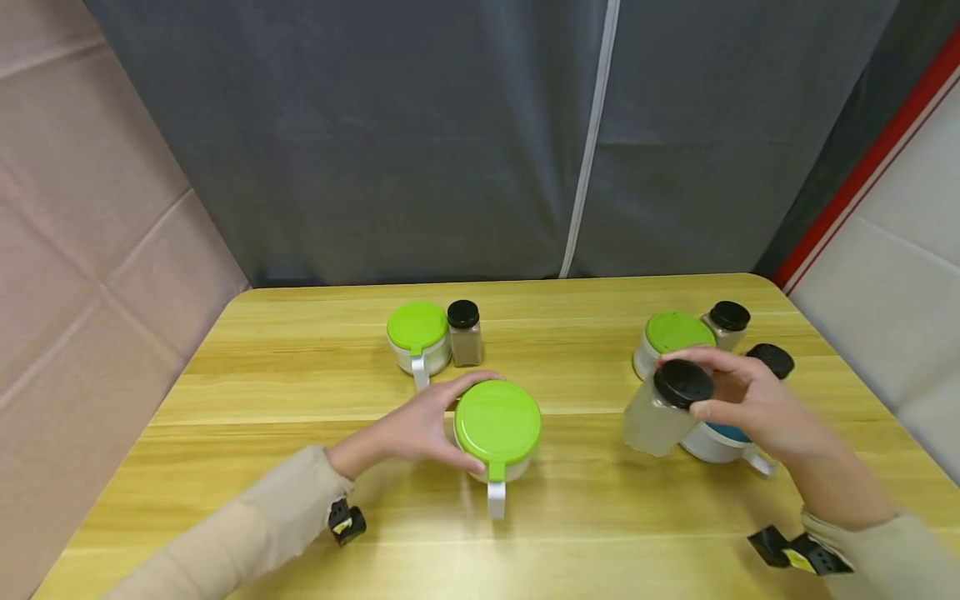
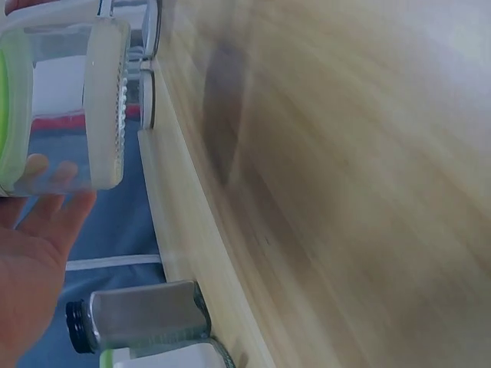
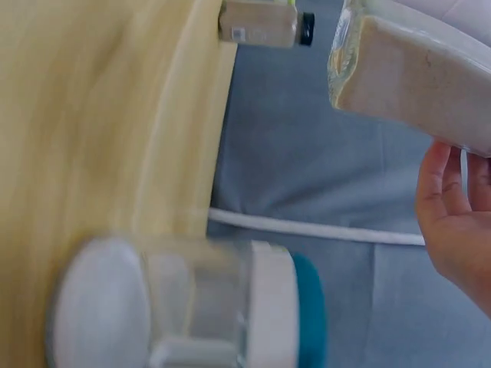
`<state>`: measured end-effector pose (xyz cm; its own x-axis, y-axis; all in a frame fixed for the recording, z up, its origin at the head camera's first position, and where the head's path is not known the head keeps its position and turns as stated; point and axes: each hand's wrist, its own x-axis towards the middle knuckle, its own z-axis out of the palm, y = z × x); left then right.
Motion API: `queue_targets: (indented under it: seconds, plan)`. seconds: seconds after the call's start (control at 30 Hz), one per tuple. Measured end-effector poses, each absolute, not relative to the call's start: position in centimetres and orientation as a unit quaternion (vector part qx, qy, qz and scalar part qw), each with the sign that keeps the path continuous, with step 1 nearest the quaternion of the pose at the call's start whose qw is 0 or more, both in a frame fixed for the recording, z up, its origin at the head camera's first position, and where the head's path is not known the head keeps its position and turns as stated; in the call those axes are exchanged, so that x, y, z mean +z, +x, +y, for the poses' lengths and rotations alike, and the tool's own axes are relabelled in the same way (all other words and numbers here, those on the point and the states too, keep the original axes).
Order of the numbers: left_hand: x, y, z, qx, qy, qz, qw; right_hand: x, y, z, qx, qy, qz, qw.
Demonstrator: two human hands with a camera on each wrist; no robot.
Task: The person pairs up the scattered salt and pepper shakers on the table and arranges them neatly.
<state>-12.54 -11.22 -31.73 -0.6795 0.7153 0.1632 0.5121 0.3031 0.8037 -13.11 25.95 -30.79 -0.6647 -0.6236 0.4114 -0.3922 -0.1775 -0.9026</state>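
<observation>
My left hand (image 1: pixel 427 421) grips a clear jar (image 1: pixel 498 421) with a green lid and a white handle. In the left wrist view, that jar (image 2: pixel 61 115) is held just off the wood, the fingers (image 2: pixel 65 218) curled round its side. My right hand (image 1: pixel 765 408) holds a square-sided bottle (image 1: pixel 656 421) by its black cap, tilted and raised above the table. Pale powder fills this bottle (image 3: pixel 414 77) in the right wrist view. Close by my right hand stands a blue-lidded jar (image 1: pixel 716 447), partly hidden behind the hand and bottle.
At the back left, another green-lidded jar (image 1: pixel 417 327) stands next to a black-capped bottle (image 1: pixel 466 342). Further right are a third green-lidded jar (image 1: pixel 678 332) and two more black-capped bottles, one behind (image 1: pixel 727 321) and one nearer (image 1: pixel 772 360). A grey curtain (image 1: pixel 420 150) hangs behind the wooden table (image 1: pixel 300 350).
</observation>
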Motion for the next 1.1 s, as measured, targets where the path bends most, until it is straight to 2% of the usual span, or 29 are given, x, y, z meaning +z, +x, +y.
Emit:
queue_targets:
  seconds: [0.13, 0.37, 0.73, 1.1]
  plan:
    - [-32.8, -13.6, -11.3, 0.450, 0.391, 0.795, 0.115, -31.4, -13.1, 24.4, -0.641, -0.371, 0.665, 0.098]
    - [-35.2, -15.7, -11.5, 0.442, 0.394, 0.797, 0.116, -33.0, -13.5, 22.2, -0.617, -0.371, 0.690, 0.081]
    - [-35.8, -17.3, -10.9, 0.440, 0.387, 0.800, 0.128, -34.7, -14.5, 20.5, -0.600, -0.275, 0.744, 0.106]
    - [-36.7, -18.8, -10.0, 0.441, 0.366, 0.810, 0.123, -35.5, -16.0, 20.0, -0.605, -0.250, 0.750, 0.096]
